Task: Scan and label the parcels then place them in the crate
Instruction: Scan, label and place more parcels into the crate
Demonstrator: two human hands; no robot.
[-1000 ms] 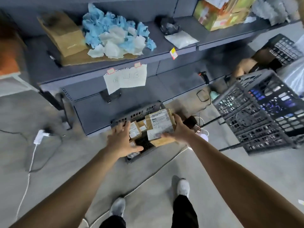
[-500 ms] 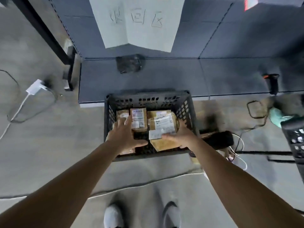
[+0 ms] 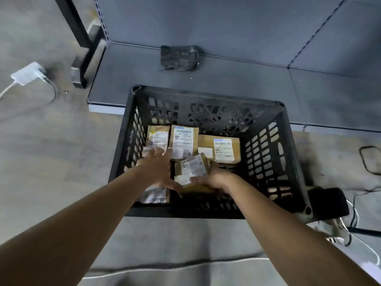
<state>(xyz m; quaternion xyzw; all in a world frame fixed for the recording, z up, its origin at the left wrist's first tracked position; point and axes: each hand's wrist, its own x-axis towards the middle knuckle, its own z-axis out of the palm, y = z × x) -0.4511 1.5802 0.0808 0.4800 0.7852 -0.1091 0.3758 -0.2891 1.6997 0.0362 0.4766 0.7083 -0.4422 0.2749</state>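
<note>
The black crate [image 3: 208, 108] sits on the grey floor [image 3: 51, 157], its far wall against the edge of the low shelf base [image 3: 226, 79]. Three labelled parcels line the far side of the crate floor: the left parcel [image 3: 157, 137], the middle parcel [image 3: 184, 140] and the right parcel [image 3: 223, 148], set side by side with edges touching or nearly so. A further flat parcel [image 3: 155, 195] lies at the near left corner, partly hidden under the forearm. The near right part of the crate floor is open; the mesh walls stand high on all four sides.

The right hand [image 3: 214, 179] grips a small brown parcel [image 3: 192, 168] from below and the right, fingers curled around its edge, label tilted upward. It is inside the crate, low over the centre; whether it rests on the bottom cannot be told. The left hand [image 3: 159, 170] is spread open, fingers extended, reaching over the left parcel, its thumb beside the held parcel; contact cannot be confirmed owing to blur.

Compared with half a second ago, both hands are deeper inside the crate and the held parcel is lower. A white adapter [image 3: 27, 73] lies on the floor well to the left; a dark pouch [image 3: 179, 58] sits on the shelf base.
</note>
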